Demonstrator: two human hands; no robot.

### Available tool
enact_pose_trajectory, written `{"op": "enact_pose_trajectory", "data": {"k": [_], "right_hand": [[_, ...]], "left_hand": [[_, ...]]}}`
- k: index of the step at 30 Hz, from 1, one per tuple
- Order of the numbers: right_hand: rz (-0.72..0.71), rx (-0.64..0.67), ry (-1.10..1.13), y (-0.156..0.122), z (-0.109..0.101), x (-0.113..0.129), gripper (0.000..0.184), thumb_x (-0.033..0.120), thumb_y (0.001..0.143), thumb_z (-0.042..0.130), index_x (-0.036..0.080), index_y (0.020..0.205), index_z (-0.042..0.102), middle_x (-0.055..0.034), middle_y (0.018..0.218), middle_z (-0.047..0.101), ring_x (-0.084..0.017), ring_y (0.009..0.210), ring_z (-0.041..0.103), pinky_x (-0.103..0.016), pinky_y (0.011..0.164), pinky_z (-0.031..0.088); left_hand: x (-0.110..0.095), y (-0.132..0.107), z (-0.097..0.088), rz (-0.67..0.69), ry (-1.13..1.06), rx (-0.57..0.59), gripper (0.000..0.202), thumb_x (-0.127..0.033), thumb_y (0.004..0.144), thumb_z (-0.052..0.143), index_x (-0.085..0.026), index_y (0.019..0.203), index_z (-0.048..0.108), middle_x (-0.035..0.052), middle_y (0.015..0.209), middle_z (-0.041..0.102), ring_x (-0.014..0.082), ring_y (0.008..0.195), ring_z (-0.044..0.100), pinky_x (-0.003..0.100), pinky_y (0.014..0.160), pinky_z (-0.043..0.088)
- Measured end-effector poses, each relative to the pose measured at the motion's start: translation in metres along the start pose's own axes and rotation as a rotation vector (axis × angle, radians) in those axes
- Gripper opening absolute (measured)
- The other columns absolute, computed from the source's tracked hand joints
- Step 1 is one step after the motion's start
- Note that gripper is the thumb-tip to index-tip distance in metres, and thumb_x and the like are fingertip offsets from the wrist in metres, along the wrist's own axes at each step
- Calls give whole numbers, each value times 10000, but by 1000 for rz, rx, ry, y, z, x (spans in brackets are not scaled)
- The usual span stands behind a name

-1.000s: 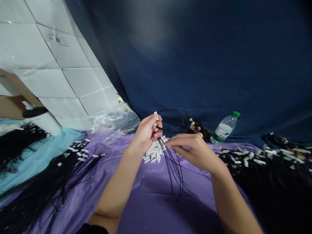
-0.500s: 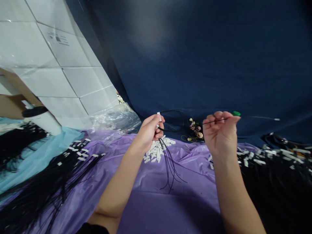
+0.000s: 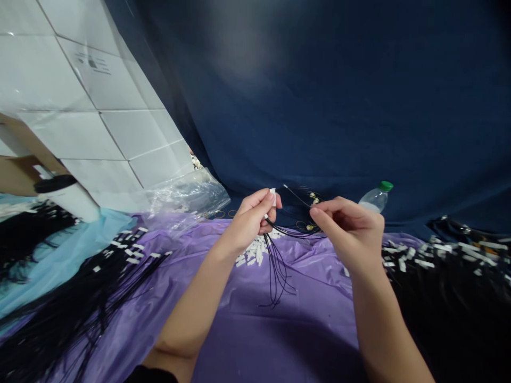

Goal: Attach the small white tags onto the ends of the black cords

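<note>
My left hand is closed on a bundle of thin black cords and pinches a small white tag at its fingertips. The cords hang down from it over the purple plastic sheet. My right hand is closed in a pinch on a single black cord, whose pale tip points at the white tag. Behind the hands lies a small heap of white tags.
A clear bottle with a green cap stands behind my right hand. Piles of black cords with white tags lie at the left and right. A clear plastic bag sits by the tiled wall. A dark blue cloth hangs behind.
My right hand drew one cord out to the right, then came back in toward my left hand, bringing the cord's tip up to the white tag.
</note>
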State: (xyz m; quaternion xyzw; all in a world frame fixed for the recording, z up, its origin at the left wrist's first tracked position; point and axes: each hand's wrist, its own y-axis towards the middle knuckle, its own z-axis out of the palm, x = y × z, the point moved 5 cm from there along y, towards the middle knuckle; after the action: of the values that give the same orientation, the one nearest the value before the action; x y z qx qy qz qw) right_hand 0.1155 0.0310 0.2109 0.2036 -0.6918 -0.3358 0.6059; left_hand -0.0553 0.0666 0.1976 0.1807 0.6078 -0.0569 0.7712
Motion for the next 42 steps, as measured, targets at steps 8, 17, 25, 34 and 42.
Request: {"op": "enact_pose_trajectory", "data": {"k": [8,17,25,34,42], "right_hand": [[-73,66,-157,-1,0,11,110,147,782,684,193,682,676,50,560,455,-73,508,382,-251,472,300],[-123,81,-204,-3,2,11,103,157,789,679,217,706,681,56,555,446,-74,501,380,-260,495,316],[-143,96,-245,-4,3,13,112,146,791,675,218,705,669,62,554,435,-71,507,377,-259,510,319],[-219,34,-326,-1,-2,26,82,160,820,648,198,747,660,44,572,456,-87,511,405,-261,480,331],[-501,26,-438,-8,8,31,156,141,844,658,251,947,697,-10,782,644,-131,635,590,-282,567,486]], "left_hand": [[-5,-6,6,15,-10,36,257,-394,911,507,-176,775,524,-65,525,354,38,424,198,143,383,176],[-6,-7,8,10,16,65,252,-397,915,497,-186,782,537,-58,523,365,44,423,215,150,390,192],[-7,-8,9,29,48,89,256,-401,929,473,-186,804,533,-64,515,345,48,433,204,159,400,185],[-7,-11,8,27,176,54,284,-419,927,470,-187,784,546,-46,558,355,61,457,257,177,417,213],[-4,-18,20,-28,278,134,317,-450,920,464,-186,752,520,-34,603,386,77,515,338,159,443,297]]}}
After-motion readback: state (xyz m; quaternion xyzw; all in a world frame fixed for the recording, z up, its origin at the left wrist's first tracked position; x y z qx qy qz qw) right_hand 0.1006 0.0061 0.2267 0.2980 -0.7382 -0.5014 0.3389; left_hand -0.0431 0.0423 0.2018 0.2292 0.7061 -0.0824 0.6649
